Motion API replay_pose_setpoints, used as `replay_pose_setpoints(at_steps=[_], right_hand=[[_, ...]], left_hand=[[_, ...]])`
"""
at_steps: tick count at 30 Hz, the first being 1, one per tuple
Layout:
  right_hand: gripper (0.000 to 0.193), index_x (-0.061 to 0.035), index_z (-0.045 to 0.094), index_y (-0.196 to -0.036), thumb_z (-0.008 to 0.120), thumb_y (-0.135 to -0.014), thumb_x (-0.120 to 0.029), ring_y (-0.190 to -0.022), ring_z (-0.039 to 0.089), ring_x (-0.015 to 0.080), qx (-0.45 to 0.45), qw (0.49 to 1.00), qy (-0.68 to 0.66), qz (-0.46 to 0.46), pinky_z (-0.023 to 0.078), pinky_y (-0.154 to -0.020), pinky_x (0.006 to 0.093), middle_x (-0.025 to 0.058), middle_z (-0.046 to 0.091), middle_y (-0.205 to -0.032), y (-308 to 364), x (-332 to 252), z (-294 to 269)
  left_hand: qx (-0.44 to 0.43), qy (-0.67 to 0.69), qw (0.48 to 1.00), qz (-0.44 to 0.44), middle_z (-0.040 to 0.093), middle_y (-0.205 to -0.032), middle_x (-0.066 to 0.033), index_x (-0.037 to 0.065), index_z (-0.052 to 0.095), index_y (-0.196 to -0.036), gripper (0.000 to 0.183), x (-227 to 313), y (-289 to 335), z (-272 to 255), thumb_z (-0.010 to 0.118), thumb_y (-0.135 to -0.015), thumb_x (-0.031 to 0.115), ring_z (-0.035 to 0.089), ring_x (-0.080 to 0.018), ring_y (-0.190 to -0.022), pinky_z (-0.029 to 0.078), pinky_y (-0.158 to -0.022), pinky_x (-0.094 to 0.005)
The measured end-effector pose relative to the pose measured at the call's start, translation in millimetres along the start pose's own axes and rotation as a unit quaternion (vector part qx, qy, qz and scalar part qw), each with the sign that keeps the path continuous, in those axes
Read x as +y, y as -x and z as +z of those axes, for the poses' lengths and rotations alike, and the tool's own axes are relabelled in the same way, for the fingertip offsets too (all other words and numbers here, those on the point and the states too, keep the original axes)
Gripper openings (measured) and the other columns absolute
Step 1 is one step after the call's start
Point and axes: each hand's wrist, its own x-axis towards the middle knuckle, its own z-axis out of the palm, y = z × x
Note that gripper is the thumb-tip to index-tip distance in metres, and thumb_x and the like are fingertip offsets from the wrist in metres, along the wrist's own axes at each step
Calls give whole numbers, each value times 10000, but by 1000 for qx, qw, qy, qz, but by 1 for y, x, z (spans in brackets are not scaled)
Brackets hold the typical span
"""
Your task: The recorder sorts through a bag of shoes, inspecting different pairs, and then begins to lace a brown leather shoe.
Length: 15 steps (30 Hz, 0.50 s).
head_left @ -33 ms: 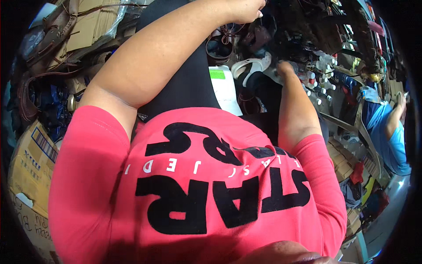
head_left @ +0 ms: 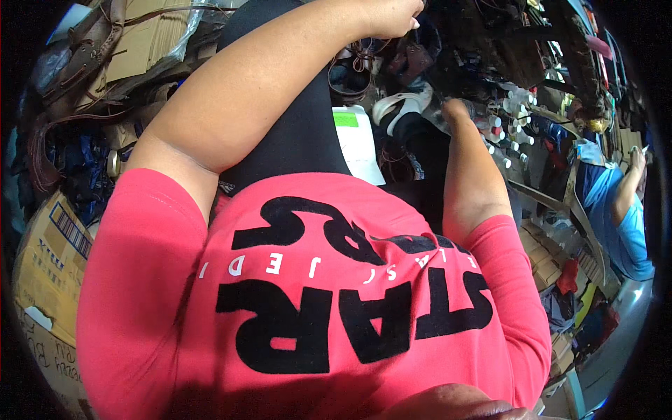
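At the upper edge my left hand (head_left: 393, 17) is closed, its fingers curled in; what they hold, if anything, is out of sight. Below it stands a dark brown leather shoe (head_left: 350, 75) with laces. Another dark piece of footwear (head_left: 414, 57) lies in shadow to its right. My right hand (head_left: 455, 109) is to the right of a white clog (head_left: 402, 103) on my foot; its fingers are hidden in shadow. Between my legs is a white sheet or box (head_left: 358, 143) with a green label.
White-capped bottles (head_left: 518, 115) crowd the right. Farther right, a person in a blue shirt (head_left: 616, 210) is close by. Cardboard (head_left: 150, 38) and brown leather straps (head_left: 45, 154) fill the upper left. A carton (head_left: 52, 259) stands at my left elbow.
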Motion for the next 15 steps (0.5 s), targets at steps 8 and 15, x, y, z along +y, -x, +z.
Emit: replay_pose_setpoints(at_steps=[8, 15], right_hand=[[307, 1, 665, -951, 491, -759, -163, -1059, 557, 358, 56, 998, 11, -40, 442, -882, 410, 231, 590, -1086, -3, 12, -6], [310, 2, 666, -953, 497, -758, -169, -1071, 558, 341, 12, 1000, 7, -13, 441, -891, 396, 215, 595, -1095, 2, 8, -15]], left_hand=[[28, -5, 998, 59, 627, -835, -214, 12, 630, -796, 224, 3, -14, 11, 602, -789, 234, 605, -369, -846, 473, -755, -438], [-11, -23, 999, 42, 631, -848, -210, 10, 641, -826, 229, 10, -16, 8, 603, -791, 233, 608, -365, -846, 474, -755, -436]])
